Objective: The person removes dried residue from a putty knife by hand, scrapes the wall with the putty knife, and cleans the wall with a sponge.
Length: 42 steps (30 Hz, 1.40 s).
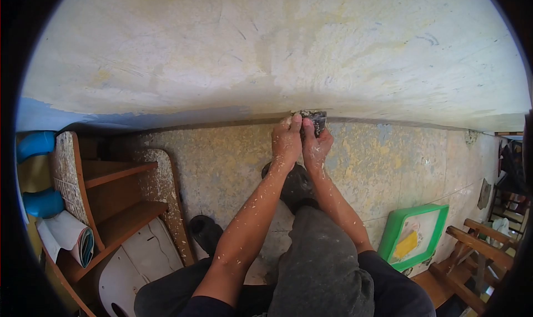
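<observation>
My left hand (285, 144) and my right hand (317, 148) are close together at the foot of the wall (277, 56). Both are closed on a dark, flat scraper (316, 119) speckled with pale flakes. Its upper edge meets the wall just above the floor line, with my thumbs on its near face. Fingers behind it are hidden. Patches of yellow, white and grey show on the wall, and blue paint runs low at the left. Pale flakes stick to both forearms.
A wooden shelf unit (119, 206) holding a rolled magazine (83, 245) stands at left. On the flake-covered floor (372, 156) at right are a green-framed tray (393, 228) with a yellow piece (406, 245) in it and wooden furniture (483, 250). My dark shoe (297, 186) is below my hands.
</observation>
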Each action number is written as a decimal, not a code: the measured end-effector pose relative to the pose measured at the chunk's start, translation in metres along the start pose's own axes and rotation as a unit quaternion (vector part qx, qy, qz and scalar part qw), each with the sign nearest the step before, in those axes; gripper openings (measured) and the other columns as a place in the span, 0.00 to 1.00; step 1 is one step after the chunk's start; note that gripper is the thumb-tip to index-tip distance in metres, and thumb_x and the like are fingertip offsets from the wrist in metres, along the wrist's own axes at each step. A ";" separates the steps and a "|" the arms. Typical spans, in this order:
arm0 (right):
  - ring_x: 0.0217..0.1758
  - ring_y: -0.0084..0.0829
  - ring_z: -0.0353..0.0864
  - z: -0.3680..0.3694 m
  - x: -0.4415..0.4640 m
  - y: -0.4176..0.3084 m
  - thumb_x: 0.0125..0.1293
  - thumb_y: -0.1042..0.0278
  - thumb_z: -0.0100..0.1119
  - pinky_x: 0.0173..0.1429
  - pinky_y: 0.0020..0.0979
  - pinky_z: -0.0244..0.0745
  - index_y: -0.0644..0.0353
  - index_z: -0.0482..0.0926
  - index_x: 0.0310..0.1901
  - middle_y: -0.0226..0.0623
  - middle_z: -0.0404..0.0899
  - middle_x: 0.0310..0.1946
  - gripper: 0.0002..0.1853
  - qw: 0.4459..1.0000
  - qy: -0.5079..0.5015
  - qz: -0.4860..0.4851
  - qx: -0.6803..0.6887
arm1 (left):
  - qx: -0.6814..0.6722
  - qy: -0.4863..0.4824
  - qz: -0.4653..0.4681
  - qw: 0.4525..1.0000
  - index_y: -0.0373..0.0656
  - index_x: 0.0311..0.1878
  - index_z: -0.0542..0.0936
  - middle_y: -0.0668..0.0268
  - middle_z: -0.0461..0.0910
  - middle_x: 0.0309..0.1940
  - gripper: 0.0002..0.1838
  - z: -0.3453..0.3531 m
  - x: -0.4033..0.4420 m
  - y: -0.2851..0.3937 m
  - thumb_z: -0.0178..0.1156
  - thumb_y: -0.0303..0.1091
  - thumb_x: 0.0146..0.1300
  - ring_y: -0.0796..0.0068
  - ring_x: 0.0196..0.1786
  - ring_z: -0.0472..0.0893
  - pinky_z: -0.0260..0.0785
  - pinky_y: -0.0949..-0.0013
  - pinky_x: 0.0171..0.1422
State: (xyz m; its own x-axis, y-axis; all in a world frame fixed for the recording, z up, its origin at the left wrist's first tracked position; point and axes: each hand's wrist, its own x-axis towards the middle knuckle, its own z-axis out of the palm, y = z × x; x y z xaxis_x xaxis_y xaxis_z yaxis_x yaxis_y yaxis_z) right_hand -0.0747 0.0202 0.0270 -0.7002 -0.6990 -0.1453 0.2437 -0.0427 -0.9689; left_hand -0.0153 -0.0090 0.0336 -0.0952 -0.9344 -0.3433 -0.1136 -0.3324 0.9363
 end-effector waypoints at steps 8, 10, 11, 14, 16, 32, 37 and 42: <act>0.24 0.16 0.70 0.006 0.003 -0.012 0.62 0.67 0.63 0.28 0.22 0.66 0.66 0.78 0.29 0.26 0.77 0.23 0.10 1.000 -0.027 0.009 -0.003 | 0.022 0.002 0.014 1.000 0.37 0.34 0.78 0.71 0.74 0.25 0.19 -0.008 -0.002 0.006 0.50 0.45 0.69 0.82 0.28 0.69 0.65 0.73 0.32; 0.24 0.16 0.70 0.004 0.005 0.007 0.62 0.67 0.63 0.28 0.22 0.66 0.66 0.78 0.29 0.26 0.77 0.23 0.10 1.000 -0.004 0.005 0.011 | 0.009 0.009 0.007 1.000 0.33 0.36 0.78 0.50 0.79 0.28 0.21 -0.001 0.004 -0.001 0.50 0.46 0.67 0.58 0.33 0.77 0.67 0.60 0.42; 0.24 0.16 0.70 0.005 0.001 0.006 0.62 0.68 0.63 0.28 0.22 0.67 0.66 0.78 0.29 0.26 0.77 0.24 0.10 1.000 0.015 0.012 0.017 | 0.006 0.008 0.006 1.000 0.33 0.36 0.78 0.50 0.79 0.28 0.21 0.000 0.001 0.003 0.50 0.46 0.67 0.58 0.33 0.77 0.67 0.60 0.42; 0.25 0.16 0.71 0.002 0.003 -0.001 0.61 0.68 0.63 0.30 0.22 0.67 0.67 0.79 0.31 0.27 0.78 0.24 0.09 1.000 -0.005 -0.002 0.004 | 0.023 0.014 -0.006 1.000 0.33 0.36 0.78 0.51 0.79 0.28 0.21 -0.003 -0.001 0.007 0.49 0.45 0.67 0.60 0.32 0.77 0.67 0.61 0.42; 0.26 0.16 0.71 0.002 0.000 -0.001 0.61 0.68 0.63 0.30 0.22 0.68 0.67 0.79 0.32 0.27 0.78 0.25 0.09 1.000 -0.017 0.011 0.011 | 0.002 -0.014 -0.008 1.000 0.32 0.36 0.78 0.54 0.79 0.28 0.21 -0.004 0.002 0.005 0.48 0.44 0.68 0.64 0.31 0.76 0.67 0.63 0.41; 0.24 0.16 0.70 0.002 0.001 -0.006 0.63 0.61 0.61 0.28 0.23 0.67 0.65 0.79 0.28 0.26 0.77 0.21 0.14 0.997 0.008 0.057 -0.052 | 0.082 0.023 0.045 0.995 0.37 0.37 0.80 0.69 0.77 0.26 0.19 0.000 0.012 -0.004 0.51 0.46 0.69 0.81 0.27 0.71 0.67 0.72 0.33; 0.23 0.17 0.69 0.005 0.003 -0.011 0.63 0.60 0.62 0.27 0.24 0.65 0.66 0.78 0.29 0.26 0.76 0.21 0.15 0.999 -0.003 -0.042 -0.007 | -0.020 0.022 0.011 0.999 0.36 0.35 0.79 0.70 0.77 0.26 0.21 0.002 0.004 0.022 0.51 0.46 0.69 0.81 0.27 0.71 0.66 0.72 0.34; 0.24 0.16 0.70 -0.002 0.003 -0.001 0.63 0.66 0.62 0.28 0.22 0.66 0.65 0.78 0.30 0.26 0.77 0.23 0.10 0.998 -0.026 0.030 -0.043 | 0.008 0.034 -0.007 0.999 0.37 0.35 0.79 0.71 0.76 0.26 0.21 0.005 -0.005 0.013 0.51 0.48 0.69 0.82 0.28 0.70 0.65 0.73 0.33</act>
State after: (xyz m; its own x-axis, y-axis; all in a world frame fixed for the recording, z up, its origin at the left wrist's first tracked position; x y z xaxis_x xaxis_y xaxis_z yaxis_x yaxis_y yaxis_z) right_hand -0.0788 0.0194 0.0269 -0.6491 -0.7351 -0.1957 0.2238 0.0613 -0.9727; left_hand -0.0210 -0.0078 0.0475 -0.0272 -0.9364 -0.3500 -0.1300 -0.3438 0.9300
